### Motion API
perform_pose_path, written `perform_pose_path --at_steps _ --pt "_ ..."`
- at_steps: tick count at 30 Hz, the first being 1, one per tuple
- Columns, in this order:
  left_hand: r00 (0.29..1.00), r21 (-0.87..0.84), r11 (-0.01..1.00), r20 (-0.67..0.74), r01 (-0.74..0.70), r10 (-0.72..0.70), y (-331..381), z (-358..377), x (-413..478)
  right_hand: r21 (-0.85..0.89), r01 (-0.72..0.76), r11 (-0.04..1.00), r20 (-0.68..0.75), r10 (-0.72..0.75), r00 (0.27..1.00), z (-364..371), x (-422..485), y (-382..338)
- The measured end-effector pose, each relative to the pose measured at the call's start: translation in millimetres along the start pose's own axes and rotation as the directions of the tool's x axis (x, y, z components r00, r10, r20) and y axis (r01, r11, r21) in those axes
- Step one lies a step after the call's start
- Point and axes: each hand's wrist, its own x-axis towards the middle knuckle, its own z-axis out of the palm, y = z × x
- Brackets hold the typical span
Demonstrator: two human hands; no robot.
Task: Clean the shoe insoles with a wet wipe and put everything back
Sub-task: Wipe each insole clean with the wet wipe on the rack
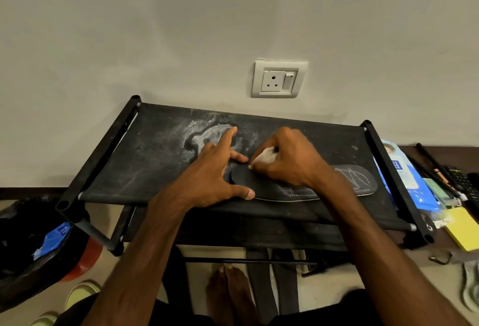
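A dark insole (pixel 344 179) with pale stitching lies flat on the black fabric top of a shoe rack (pixel 160 170), its narrow end pointing left. My right hand (pixel 287 160) grips a crumpled white wet wipe (pixel 264 156) and presses it onto the insole's left end. My left hand (pixel 217 175) lies spread with straight fingers on the rack, its thumb against the insole's front edge and its index finger pointing toward the wall.
A blue wet-wipe pack (pixel 404 173) lies past the rack's right bar, beside a yellow pad (pixel 464 227) and pens. A black bag with blue plastic (pixel 39 242) sits at the left. Pale green slippers (pixel 80 292) and my bare feet (pixel 228 292) are on the floor. A wall socket (pixel 278 78) is above.
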Motion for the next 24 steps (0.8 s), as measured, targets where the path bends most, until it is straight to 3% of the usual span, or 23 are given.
perform_pose_path --at_steps 3,7,11,14,18,24 --pt "1.000 -0.007 1.000 0.008 -0.006 0.006 -1 -1 1 0.093 0.068 0.993 0.097 -0.077 0.992 1 -6 -11" --pt "0.999 0.010 0.999 -0.015 -0.032 0.033 -1 -2 1 -0.102 -0.067 0.993 -0.113 0.055 0.992 -4 2 6" --pt "0.998 0.071 0.996 -0.038 -0.055 0.058 1 -1 1 0.203 -0.010 0.979 -0.306 0.073 0.949 -10 -6 24" --pt "0.995 0.114 0.991 -0.064 -0.074 0.082 5 0 0 0.349 0.025 0.937 -0.370 0.113 0.922 -20 -12 32" --pt "0.987 0.163 0.982 -0.116 -0.096 0.115 14 7 2 0.330 0.014 0.944 -0.315 0.096 0.944 -21 -12 41" --pt "0.991 0.171 0.979 -0.067 -0.107 0.120 17 18 7 0.185 0.055 0.981 -0.149 -0.028 0.988 -14 -6 30"
